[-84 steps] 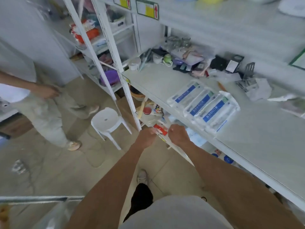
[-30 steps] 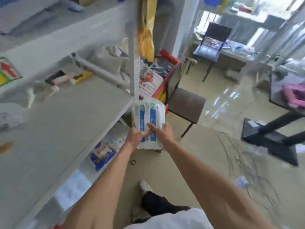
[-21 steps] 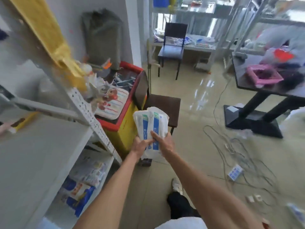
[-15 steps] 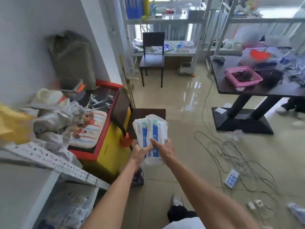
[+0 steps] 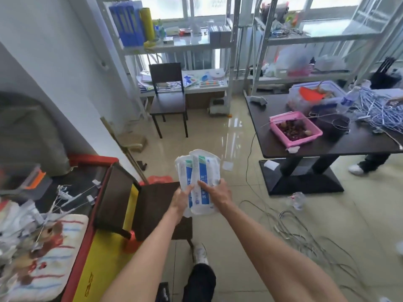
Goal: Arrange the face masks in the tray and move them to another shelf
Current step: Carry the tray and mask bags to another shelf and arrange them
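A stack of face mask packs [image 5: 197, 171], white plastic with blue and green stripes, stands upright in front of me over the floor. My left hand [image 5: 181, 198] grips its lower left edge and my right hand [image 5: 216, 191] grips its lower right, fingers across the front. No tray shows in this view. A white metal shelf unit [image 5: 174, 44] stands at the far wall by the window, holding blue folders, a yellow roll and small items.
A dark chair [image 5: 161, 210] sits just below my hands and another chair [image 5: 169, 99] by the far shelf. A black table [image 5: 322, 142] with a pink basket [image 5: 294, 128] is on the right. Cables [image 5: 305, 232] trail over the tiled floor. A red-and-yellow box [image 5: 93, 247] is at left.
I have lifted the mask packs off the first shelf and turned right, away from it. The room with the window shelves and table has come into view. Both hands keep their grip.
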Demonstrator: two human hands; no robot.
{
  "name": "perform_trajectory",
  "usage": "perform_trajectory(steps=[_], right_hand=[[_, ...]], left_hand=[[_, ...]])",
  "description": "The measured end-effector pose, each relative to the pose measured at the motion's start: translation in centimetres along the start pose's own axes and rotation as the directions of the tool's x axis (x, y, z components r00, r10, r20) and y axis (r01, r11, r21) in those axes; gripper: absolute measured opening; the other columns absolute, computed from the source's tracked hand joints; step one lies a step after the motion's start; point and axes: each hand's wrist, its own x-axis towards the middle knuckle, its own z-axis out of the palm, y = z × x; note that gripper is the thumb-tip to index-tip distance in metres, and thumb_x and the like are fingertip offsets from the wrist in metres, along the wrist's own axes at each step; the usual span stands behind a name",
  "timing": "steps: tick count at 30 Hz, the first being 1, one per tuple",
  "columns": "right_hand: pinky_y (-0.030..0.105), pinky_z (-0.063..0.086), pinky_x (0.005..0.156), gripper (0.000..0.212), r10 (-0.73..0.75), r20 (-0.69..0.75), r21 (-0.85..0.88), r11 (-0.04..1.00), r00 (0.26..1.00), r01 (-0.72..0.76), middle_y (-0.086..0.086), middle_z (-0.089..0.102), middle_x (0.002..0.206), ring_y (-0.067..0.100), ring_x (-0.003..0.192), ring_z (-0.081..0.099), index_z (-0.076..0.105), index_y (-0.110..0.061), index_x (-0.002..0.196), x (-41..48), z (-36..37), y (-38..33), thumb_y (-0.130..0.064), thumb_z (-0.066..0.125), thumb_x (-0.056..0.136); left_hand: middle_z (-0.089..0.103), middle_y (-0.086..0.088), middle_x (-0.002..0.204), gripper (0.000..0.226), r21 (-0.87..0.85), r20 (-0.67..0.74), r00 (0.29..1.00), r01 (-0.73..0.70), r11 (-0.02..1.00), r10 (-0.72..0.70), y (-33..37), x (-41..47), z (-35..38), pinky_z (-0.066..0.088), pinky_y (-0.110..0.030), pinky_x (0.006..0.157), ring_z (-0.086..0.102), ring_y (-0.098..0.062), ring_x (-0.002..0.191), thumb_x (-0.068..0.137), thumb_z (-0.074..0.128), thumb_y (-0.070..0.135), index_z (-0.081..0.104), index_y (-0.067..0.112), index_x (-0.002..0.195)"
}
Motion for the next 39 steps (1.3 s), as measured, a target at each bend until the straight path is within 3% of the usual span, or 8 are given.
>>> perform_trajectory(steps=[4, 8, 16, 21, 26, 30, 36, 39], right_hand=[[0.019, 0.054, 0.056, 0.032, 0.015, -0.048, 0.009, 1.0, 0.999, -0.014, -0.007, 0.072, 0.089, 0.004, 0.067, 0.069, 0.054, -0.034, 0.086, 8.6, -0.2, -3.3, -0.044, 0.083, 0.079], [0.018, 0.055, 0.055, 0.032, 0.028, -0.09, 0.013, 1.0, 0.996, -0.027, -0.004, 0.075, 0.095, 0.006, 0.071, 0.071, 0.061, -0.031, 0.098, 17.0, -0.4, -7.7, -0.043, 0.084, 0.079], [0.044, 0.065, 0.074, 0.068, 0.112, -0.171, 0.05, 0.993, 0.979, -0.105, -0.003, 0.078, 0.095, 0.018, 0.08, 0.077, 0.067, -0.022, 0.108, 32.6, -0.4, -14.3, -0.063, 0.087, 0.057], [0.045, 0.064, 0.076, 0.053, 0.139, -0.15, 0.076, 0.989, 0.979, -0.129, -0.002, 0.079, 0.093, 0.018, 0.078, 0.077, 0.071, -0.025, 0.1, 42.6, 0.5, -17.4, -0.055, 0.089, 0.06], [0.046, 0.064, 0.075, 0.041, 0.155, -0.1, 0.122, 0.982, 0.983, -0.143, 0.0, 0.079, 0.09, 0.021, 0.077, 0.078, 0.07, -0.025, 0.09, 55.3, 1.1, -20.9, -0.046, 0.093, 0.062], [0.033, 0.064, 0.065, 0.027, 0.156, -0.039, 0.183, 0.972, 0.987, -0.147, 0.002, 0.077, 0.09, 0.019, 0.075, 0.077, 0.067, -0.023, 0.09, 64.0, 1.2, -26.6, -0.026, 0.089, 0.076], [0.043, 0.065, 0.075, 0.042, 0.113, -0.003, 0.152, 0.982, 0.994, -0.111, 0.0, 0.077, 0.096, 0.02, 0.08, 0.077, 0.064, -0.026, 0.096, 76.4, 1.9, -33.1, -0.042, 0.091, 0.068], [0.045, 0.064, 0.073, 0.078, 0.15, -0.029, 0.103, 0.984, 0.988, -0.147, -0.003, 0.078, 0.095, 0.019, 0.079, 0.078, 0.064, -0.027, 0.101, 82.8, 2.3, -34.1, -0.07, 0.089, 0.041]], left_hand=[[0.075, -0.014, 0.11, 0.036, 0.015, 0.018, 0.998, 0.054, 0.998, -0.054, 3.0, 9.9, 0.4, 0.06, -0.046, 0.087, 0.073, -0.032, 0.099, 0.105, 0.044, 0.033, 0.067, 0.012, 0.123], [0.078, -0.008, 0.093, 0.027, 0.09, 0.022, 0.998, 0.063, 0.994, -0.066, 7.4, 18.8, 0.6, 0.055, -0.022, 0.058, 0.076, -0.017, 0.074, 0.102, 0.054, 0.025, 0.071, 0.008, 0.113], [0.077, -0.008, 0.102, 0.023, 0.09, 0.036, 0.998, 0.046, 0.995, -0.049, 14.8, 34.9, 1.2, 0.056, -0.022, 0.059, 0.076, -0.018, 0.081, 0.097, 0.064, 0.025, 0.07, 0.01, 0.114], [0.076, -0.008, 0.107, 0.035, 0.057, -0.018, 0.996, 0.083, 0.995, -0.082, 16.9, 45.6, 0.8, 0.063, -0.038, 0.077, 0.076, -0.021, 0.088, 0.088, 0.076, 0.029, 0.065, 0.013, 0.118], [0.073, -0.009, 0.114, 0.059, -0.003, -0.065, 0.99, 0.125, 0.992, -0.125, 21.0, 56.8, 0.1, 0.063, -0.035, 0.069, 0.076, -0.024, 0.092, 0.078, 0.085, 0.031, 0.055, 0.009, 0.124], [0.075, -0.008, 0.111, 0.057, 0.019, -0.087, 0.986, 0.144, 0.989, -0.142, 26.4, 65.5, 0.2, 0.063, -0.041, 0.078, 0.076, -0.024, 0.091, 0.077, 0.087, 0.031, 0.062, 0.01, 0.124], [0.076, -0.009, 0.108, 0.05, -0.043, -0.103, 0.983, 0.148, 0.988, -0.152, 32.8, 76.6, -0.1, 0.06, -0.047, 0.087, 0.075, -0.027, 0.094, 0.08, 0.084, 0.029, 0.067, 0.008, 0.121], [0.076, -0.012, 0.109, 0.045, -0.053, -0.079, 0.982, 0.166, 0.985, -0.17, 35.4, 82.0, -0.1, 0.059, -0.051, 0.089, 0.075, -0.03, 0.096, 0.082, 0.083, 0.025, 0.066, 0.007, 0.12]])
